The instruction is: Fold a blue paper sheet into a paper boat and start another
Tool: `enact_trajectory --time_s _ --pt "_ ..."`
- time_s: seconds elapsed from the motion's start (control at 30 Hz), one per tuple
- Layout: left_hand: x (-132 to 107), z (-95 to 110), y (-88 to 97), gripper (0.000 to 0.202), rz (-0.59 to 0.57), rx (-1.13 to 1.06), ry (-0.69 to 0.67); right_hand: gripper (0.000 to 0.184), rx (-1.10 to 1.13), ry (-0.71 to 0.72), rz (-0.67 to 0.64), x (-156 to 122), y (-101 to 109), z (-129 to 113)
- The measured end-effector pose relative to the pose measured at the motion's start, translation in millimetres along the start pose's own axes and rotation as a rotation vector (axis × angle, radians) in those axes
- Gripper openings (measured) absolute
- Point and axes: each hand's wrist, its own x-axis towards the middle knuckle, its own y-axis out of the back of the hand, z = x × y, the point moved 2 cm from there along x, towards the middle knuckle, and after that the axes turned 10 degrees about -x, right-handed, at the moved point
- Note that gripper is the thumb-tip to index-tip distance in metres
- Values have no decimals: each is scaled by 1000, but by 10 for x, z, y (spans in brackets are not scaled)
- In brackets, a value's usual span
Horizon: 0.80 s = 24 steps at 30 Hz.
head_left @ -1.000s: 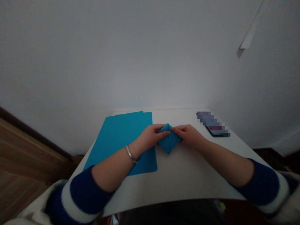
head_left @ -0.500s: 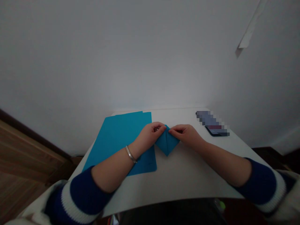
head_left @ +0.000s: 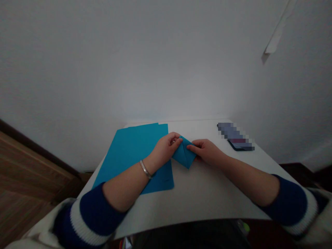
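Here, folded paper (head_left: 185,157) sits between both hands (head_left: 166,148) (head_left: 209,151)

Left hand (head_left: 166,148), right hand (head_left: 207,151) holding folded blue paper (head_left: 185,157)

This is perhaps a home room, with white table (head_left: 207,197), pale wall (head_left: 166,62) and wooden panelling (head_left: 28,183).

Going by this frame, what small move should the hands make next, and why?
Probably slide the right hand's thumb down the folded paper's middle line: the thumb rests just beside that line, while the left hand pinches the paper near its top corner.
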Motion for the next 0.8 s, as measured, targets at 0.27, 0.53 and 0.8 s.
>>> enact_trajectory --time_s 0.27,0.53,0.8 --pt "-3 -86 -62 20 -160 -179 109 31 -70 36 191 21 93 16" --pt "3 -74 -27 23 27 -163 93 28 -38 78 105 20 43 53" --pt "-5 -58 -27 17 -119 -51 137 25 33 108 95 18 59 41"
